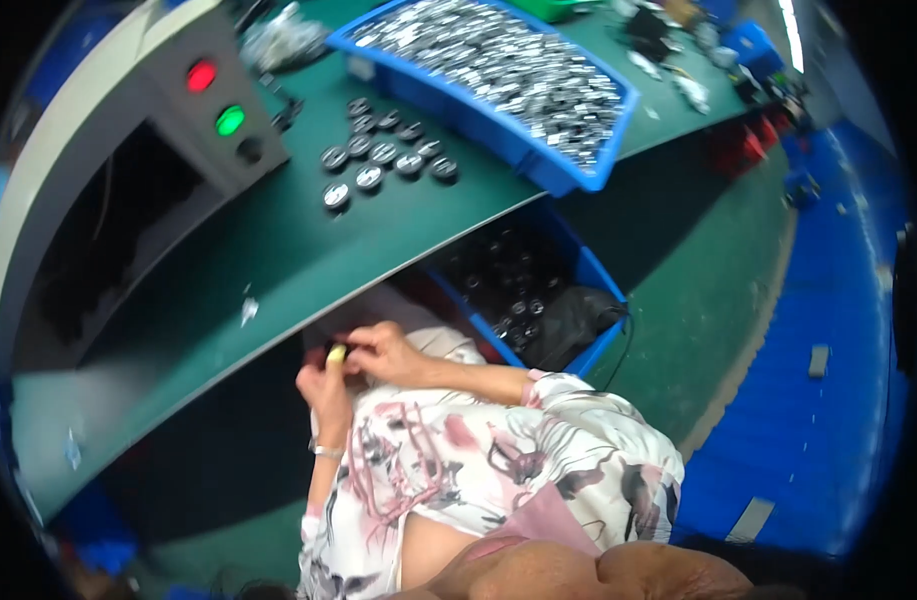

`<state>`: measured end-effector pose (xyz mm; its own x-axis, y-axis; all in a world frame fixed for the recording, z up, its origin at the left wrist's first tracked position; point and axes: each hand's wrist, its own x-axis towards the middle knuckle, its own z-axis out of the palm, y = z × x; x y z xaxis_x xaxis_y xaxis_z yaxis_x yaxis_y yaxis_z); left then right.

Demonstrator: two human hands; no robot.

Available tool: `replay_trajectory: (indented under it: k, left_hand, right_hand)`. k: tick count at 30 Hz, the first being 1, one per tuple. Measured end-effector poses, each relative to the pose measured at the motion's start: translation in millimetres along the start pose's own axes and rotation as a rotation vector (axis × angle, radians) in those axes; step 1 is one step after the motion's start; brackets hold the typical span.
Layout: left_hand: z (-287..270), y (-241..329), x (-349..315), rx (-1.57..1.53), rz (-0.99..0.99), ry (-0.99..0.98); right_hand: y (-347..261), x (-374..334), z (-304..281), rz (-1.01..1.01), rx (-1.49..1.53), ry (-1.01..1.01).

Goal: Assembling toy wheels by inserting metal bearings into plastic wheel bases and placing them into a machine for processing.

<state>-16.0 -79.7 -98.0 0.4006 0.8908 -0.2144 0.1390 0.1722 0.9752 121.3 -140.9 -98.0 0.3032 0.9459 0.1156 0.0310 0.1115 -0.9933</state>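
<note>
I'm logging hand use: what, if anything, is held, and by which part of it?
The left hand and right hand seem to hold something small and dark, beside a yellow patch; what it is, and where the grip lies, cannot be told.

My green worktop (308, 250) slants across the frame, lower left to upper right. On it: upper centre, blue tray (478, 128) heaped with silvery parts (478, 65); left of it, loose dark round pieces (381, 153); upper left, grey machine (163, 85); left, one small pale scrap (249, 310).
</note>
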Motion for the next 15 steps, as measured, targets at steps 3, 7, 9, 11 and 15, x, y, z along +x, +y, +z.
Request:
replay_trajectory:
  k: [3, 7, 9, 11, 15]
  left_hand:
    - [7, 0, 5, 0.036, 0.028, -0.020]
    - [8, -5, 6, -0.157, -0.034, -0.033]
    - [2, -9, 3, -0.224, -0.074, -0.044]
    - [2, -10, 0, -0.455, -0.191, -0.072]
    - [2, 5, -6, -0.532, -0.202, -0.085]
  right_hand:
    - [-1, 1, -9, -0.103, -0.247, 0.015]
    - [-2, 0, -10, 0.083, -0.116, 0.022]
    - [9, -4, -10, 0.220, 0.096, 0.014]
    - [13, -3, -15, 0.276, 0.229, -0.001]
    - [-3, -1, -22, 0.346, 0.393, -0.033]
